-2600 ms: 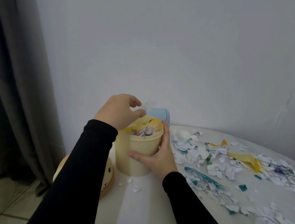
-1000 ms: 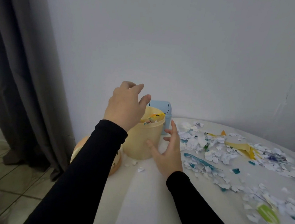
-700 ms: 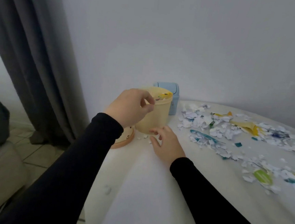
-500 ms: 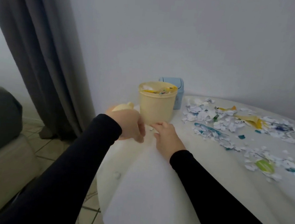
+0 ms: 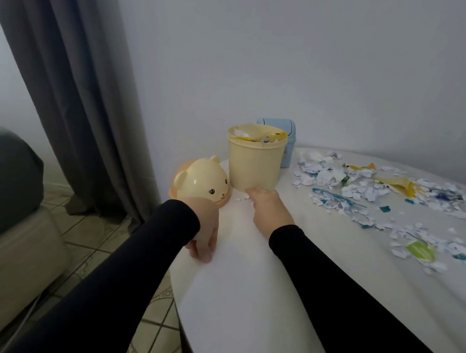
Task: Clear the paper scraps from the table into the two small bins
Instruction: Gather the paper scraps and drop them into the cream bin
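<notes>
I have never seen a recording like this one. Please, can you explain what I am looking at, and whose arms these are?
The camera sits on a person's head, looking down at their own arms in black sleeves. The left hand reaches down at the table edge; whether it holds something is hidden. The right hand touches small scraps by the yellow bin, which is full of paper. Behind it stands a blue bin; beside it lies a bear-shaped lid. Many paper scraps remain.

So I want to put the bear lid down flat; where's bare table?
The bare table nearest you, between both sleeves, is free. Crowded: scraps right of the yellow bin, a few at its base.
</notes>
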`<state>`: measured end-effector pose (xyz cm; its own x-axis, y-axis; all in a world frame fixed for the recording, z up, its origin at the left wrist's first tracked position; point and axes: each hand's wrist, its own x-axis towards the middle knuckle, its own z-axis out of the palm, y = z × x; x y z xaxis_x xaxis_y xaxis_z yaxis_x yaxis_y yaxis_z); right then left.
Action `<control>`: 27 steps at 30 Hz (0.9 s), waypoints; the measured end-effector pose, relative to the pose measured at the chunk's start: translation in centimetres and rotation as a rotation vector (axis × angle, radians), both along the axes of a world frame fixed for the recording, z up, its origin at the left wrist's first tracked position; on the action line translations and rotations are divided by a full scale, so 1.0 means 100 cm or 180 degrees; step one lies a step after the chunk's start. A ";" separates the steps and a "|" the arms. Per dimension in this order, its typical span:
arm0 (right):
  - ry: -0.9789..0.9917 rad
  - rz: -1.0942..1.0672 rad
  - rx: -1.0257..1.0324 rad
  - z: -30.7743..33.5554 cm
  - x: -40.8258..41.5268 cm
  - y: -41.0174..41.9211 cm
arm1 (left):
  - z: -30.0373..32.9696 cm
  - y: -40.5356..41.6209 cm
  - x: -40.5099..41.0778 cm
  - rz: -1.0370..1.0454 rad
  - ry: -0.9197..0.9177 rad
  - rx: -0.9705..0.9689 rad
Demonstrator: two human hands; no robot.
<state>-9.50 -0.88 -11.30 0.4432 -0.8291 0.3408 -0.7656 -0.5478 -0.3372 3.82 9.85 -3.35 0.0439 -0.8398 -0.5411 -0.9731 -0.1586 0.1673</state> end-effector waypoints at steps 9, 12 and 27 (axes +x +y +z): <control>0.0108 -0.0126 0.0316 0.002 0.004 -0.003 | -0.030 -0.040 -0.013 0.0691 0.0665 -0.1515; -0.0091 -0.0164 0.0382 0.003 -0.002 -0.003 | -0.037 -0.052 -0.022 0.0632 0.0093 -0.1900; -0.0984 -0.0447 0.0515 0.009 -0.030 0.007 | -0.041 -0.072 -0.060 0.0613 -0.0400 -0.2337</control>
